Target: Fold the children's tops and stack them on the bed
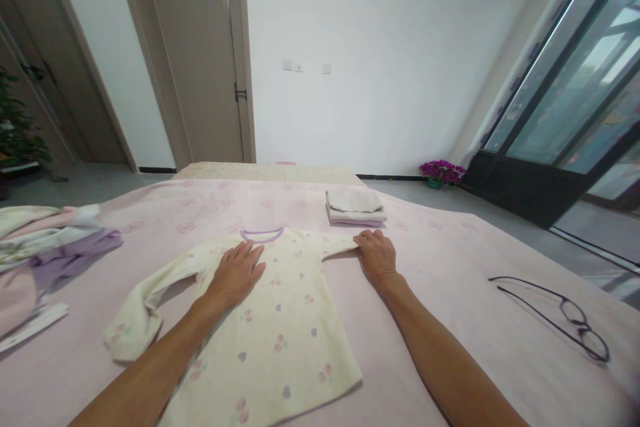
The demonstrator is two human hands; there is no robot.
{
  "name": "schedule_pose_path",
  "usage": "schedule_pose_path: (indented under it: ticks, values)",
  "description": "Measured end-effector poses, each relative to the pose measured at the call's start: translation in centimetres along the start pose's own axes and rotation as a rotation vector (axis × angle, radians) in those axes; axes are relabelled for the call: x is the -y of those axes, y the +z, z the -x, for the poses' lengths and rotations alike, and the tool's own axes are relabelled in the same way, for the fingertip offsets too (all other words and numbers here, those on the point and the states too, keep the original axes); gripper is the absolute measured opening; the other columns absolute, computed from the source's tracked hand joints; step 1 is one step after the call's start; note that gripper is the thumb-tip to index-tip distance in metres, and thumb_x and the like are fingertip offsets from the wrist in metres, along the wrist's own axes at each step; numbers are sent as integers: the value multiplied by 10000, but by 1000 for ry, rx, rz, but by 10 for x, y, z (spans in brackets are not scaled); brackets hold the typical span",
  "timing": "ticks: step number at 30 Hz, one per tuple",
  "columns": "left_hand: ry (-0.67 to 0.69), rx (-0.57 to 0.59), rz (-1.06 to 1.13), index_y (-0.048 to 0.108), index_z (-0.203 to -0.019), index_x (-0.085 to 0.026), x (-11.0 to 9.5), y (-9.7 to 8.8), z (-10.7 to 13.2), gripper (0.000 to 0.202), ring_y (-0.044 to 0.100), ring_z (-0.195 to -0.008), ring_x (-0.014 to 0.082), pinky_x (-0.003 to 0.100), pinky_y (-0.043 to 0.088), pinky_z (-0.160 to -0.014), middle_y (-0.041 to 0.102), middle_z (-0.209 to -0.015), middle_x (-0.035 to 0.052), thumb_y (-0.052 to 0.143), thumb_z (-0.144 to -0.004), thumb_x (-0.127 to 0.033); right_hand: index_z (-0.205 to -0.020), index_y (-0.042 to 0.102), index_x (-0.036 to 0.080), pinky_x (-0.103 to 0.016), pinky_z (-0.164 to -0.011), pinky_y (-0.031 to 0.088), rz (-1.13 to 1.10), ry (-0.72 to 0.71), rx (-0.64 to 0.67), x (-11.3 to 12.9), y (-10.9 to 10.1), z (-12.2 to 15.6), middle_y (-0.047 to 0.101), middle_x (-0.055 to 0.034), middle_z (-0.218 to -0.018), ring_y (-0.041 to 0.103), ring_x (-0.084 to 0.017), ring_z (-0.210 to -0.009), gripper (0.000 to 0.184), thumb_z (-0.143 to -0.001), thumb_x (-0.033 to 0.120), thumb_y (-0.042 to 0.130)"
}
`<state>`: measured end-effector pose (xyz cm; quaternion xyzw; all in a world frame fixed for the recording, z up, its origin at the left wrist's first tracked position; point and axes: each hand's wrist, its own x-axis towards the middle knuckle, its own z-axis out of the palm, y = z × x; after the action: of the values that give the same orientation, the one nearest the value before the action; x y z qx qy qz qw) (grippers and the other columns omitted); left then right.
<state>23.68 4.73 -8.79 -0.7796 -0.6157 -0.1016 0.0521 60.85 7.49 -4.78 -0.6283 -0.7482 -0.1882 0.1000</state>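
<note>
Nearest the lens, two bare forearms stretched out over a pale yellow top (285, 327) spread front-up on a pink flowered bedcover (450, 267), hem toward the camera, lilac-trimmed neckline (263, 235) away from it. Left hand (236, 273) pressed palm-down on the chest of the garment just below the collar, grip wide, fingers spread and holding nothing. Right hand (377, 255) laid flat at the end of the outstretched sleeve (335, 250), fingertips on the cuff, grip likewise wide, nothing pinched. Opposite sleeve (137, 317) bent and trailing down beside the left forearm. Just beyond the right hand and apart from it, a small folded stack (355, 207) of cream and lilac cloth. At far left, a loose heap of clothes (50, 247) in pink, lilac and white. Well off to the right on the same cover, a pair of dark-rimmed glasses (570, 317), arms unfolded. Behind the bed, a white wall, a closed beige door (200, 53), and a pot of magenta flowers (443, 171) on the grey floor beside dark-framed glass doors (575, 93).
</note>
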Motion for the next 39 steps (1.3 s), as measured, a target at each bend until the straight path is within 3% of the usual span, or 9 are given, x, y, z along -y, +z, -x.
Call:
schedule_pose_path:
  ticks: [4,7,12,15,21,27,33,36,39]
  values:
    - [-3,-9,21,504,-1435,-187,0,0,0,528,360,-1430,286,471,242,-1173,441,-1528,133,365,-991,-434,-1201,648,280,-320,-744,438,-19,76,55,1,9,2,609,-60,-1324,534,-246,-1086,396,-916,102,439]
    - [-5,-12,23,505,-1435,-183,-1,0,1,527,358,-1431,294,478,240,-1174,442,-1526,140,364,-991,-431,-1281,610,282,-323,-855,471,-71,118,44,-1,16,4,533,-28,-1446,546,-220,-1162,478,-888,68,440]
    - [2,-15,16,508,-1434,-175,-2,-2,1,523,363,-1429,296,467,251,-1171,450,-1519,142,370,-992,-419,-1293,621,196,-335,-1113,328,-104,13,-64,-9,23,2,517,-48,-1468,361,-210,-1406,519,-856,7,414]
    - [6,-16,14,513,-1430,-167,-2,-4,1,521,367,-1425,300,468,255,-1169,450,-1518,148,378,-991,-414,-1263,643,173,-397,-1125,300,-63,-24,-32,-12,25,3,509,-68,-1473,290,-246,-1450,498,-851,13,414]
    - [5,-12,16,507,-1436,-169,-2,-3,1,521,364,-1428,297,468,250,-1175,448,-1520,146,384,-993,-412,-1166,697,187,-521,-1074,302,5,111,144,-10,16,9,612,-121,-1352,382,-316,-1387,430,-855,61,429]
    - [7,-22,13,519,-1425,-168,-1,-1,0,512,379,-1419,310,485,267,-1168,453,-1514,153,391,-993,-411,-1290,634,175,-592,-1160,83,8,77,25,-3,2,11,508,-130,-1464,243,-342,-1458,443,-908,155,410]
    - [16,-54,15,532,-1409,-174,0,1,1,492,397,-1407,304,486,288,-1159,477,-1498,146,411,-988,-398,-1497,413,192,-458,-1161,235,-224,-240,267,25,6,9,331,-99,-1588,262,-267,-1470,548,-1024,423,259]
    - [18,-51,3,534,-1408,-169,0,0,1,489,406,-1401,310,482,296,-1154,484,-1491,149,417,-988,-390,-1407,529,212,-459,-1093,324,-151,-154,312,28,0,5,468,-123,-1500,400,-286,-1392,515,-1033,427,247]
    - [20,-55,8,544,-1398,-165,-1,-1,1,481,415,-1393,315,486,299,-1150,492,-1482,155,423,-986,-380,-1129,698,132,-443,-945,422,-17,43,315,22,-8,0,670,-204,-1190,614,-314,-1126,484,-1027,357,281]
